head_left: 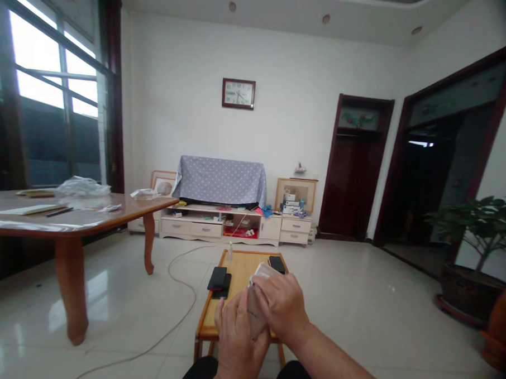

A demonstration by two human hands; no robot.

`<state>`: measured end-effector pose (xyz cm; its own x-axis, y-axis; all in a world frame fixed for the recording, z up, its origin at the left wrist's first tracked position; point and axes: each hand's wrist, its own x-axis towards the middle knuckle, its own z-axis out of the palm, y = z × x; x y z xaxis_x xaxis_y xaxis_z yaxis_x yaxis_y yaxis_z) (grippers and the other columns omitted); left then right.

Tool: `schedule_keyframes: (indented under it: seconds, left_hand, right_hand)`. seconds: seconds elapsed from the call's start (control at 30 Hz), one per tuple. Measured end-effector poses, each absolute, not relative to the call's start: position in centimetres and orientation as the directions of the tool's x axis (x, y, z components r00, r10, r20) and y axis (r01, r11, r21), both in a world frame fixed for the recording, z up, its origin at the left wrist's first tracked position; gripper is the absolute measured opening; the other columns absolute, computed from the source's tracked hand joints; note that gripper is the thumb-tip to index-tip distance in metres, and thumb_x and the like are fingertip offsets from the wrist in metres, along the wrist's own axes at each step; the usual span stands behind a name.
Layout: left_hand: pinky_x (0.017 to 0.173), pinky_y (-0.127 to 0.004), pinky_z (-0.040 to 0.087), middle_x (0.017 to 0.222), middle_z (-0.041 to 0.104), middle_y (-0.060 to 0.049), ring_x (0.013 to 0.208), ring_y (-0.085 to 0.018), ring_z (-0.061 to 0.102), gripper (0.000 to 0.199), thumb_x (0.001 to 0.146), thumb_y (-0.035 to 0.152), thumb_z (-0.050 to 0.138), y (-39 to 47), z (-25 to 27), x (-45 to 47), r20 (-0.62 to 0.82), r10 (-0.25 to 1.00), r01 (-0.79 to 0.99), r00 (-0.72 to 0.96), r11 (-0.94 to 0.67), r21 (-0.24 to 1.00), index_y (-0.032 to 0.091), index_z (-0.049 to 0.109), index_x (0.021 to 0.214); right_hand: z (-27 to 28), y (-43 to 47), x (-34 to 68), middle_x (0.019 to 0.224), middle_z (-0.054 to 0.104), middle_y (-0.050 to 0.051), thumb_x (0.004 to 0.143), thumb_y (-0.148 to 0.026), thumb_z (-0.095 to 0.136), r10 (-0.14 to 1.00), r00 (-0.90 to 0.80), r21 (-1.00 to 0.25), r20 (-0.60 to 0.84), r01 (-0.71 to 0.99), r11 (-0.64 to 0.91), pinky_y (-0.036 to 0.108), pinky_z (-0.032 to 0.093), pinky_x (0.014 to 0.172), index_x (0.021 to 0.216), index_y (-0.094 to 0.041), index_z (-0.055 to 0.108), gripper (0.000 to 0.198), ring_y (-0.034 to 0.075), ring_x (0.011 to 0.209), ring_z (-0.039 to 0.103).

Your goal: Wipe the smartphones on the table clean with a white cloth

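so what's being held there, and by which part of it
A pale object: the left hand holds its lower part, the right hand its upper part.

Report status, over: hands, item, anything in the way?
Left hand holding pale object. Right hand at its upper end. No obstruction seen; dark devices on small table.

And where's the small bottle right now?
In the head view, the bottle stands on the low table near its far left corner, beyond two overlapping phones.
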<state>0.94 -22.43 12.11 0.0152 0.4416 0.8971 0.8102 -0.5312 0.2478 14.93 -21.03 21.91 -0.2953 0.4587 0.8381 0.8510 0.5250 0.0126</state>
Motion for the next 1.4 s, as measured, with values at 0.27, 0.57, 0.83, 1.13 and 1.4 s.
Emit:
schedule_keyframes:
  seconds: [0.27,0.57,0.83,1.13,1.4]
  left_hand:
    - [0.114,-0.059,0.03,0.131,0.059,-0.017,0.124,-0.031,0.054,0.075,0.08,0.029,0.066,-22.2,12.1,0.8,0.893,0.45,0.815,0.007,-0.52,0.256,0.015,0.036,0.147]
    - [0.113,-0.058,0.033,0.13,0.06,-0.016,0.121,-0.031,0.056,0.075,0.081,0.032,0.066,-22.1,12.4,0.5,0.902,0.43,0.828,-0.031,-0.494,0.264,0.015,0.035,0.148]
    - [0.11,-0.058,0.035,0.131,0.058,-0.016,0.121,-0.032,0.054,0.078,0.081,0.033,0.068,-21.9,12.4,0.8,0.886,0.462,0.822,-0.038,-0.489,0.291,0.015,0.034,0.149]
    - [0.103,-0.054,0.045,0.131,0.056,-0.016,0.122,-0.033,0.054,0.076,0.08,0.036,0.069,-21.9,12.6,0.8,0.789,0.608,0.67,-0.086,-0.551,0.497,0.018,0.038,0.147]
    - [0.108,-0.045,0.046,0.139,0.057,-0.017,0.129,-0.031,0.055,0.068,0.08,0.041,0.072,-21.2,13.0,0.8,0.445,0.891,0.154,-0.085,-0.43,0.89,0.013,0.053,0.139]
  right_hand:
    - [21.4,-21.2,14.8,0.084,0.073,0.003,0.097,-0.027,0.055,0.465,-0.301,0.009,0.833,0.847,0.532,0.035,0.032,0.076,0.101,-0.025,0.071,0.016,0.019,0.08,0.063]
    - [20.2,-21.9,15.2,0.079,0.072,0.003,0.098,-0.026,0.054,0.465,-0.285,-0.01,0.838,0.844,0.536,0.033,0.032,0.075,0.101,-0.023,0.071,0.018,0.018,0.077,0.063]
    - [20.1,-21.4,15.9,0.088,0.074,0.003,0.097,-0.025,0.055,0.505,-0.082,-0.191,0.859,0.865,0.464,0.032,0.034,0.075,0.104,-0.023,0.07,0.016,0.018,0.081,0.065]
    - [20.4,-20.8,16.5,0.094,0.075,0.005,0.095,-0.032,0.056,0.586,0.104,-0.499,0.804,0.653,0.569,0.031,0.044,0.077,0.102,-0.024,0.072,0.019,0.02,0.085,0.066]
    - [21.0,-20.5,16.8,0.09,0.071,0.004,0.086,-0.041,0.068,0.828,0.068,-0.83,0.557,0.042,0.556,0.029,0.05,0.073,0.098,-0.019,0.072,0.024,0.018,0.08,0.063]
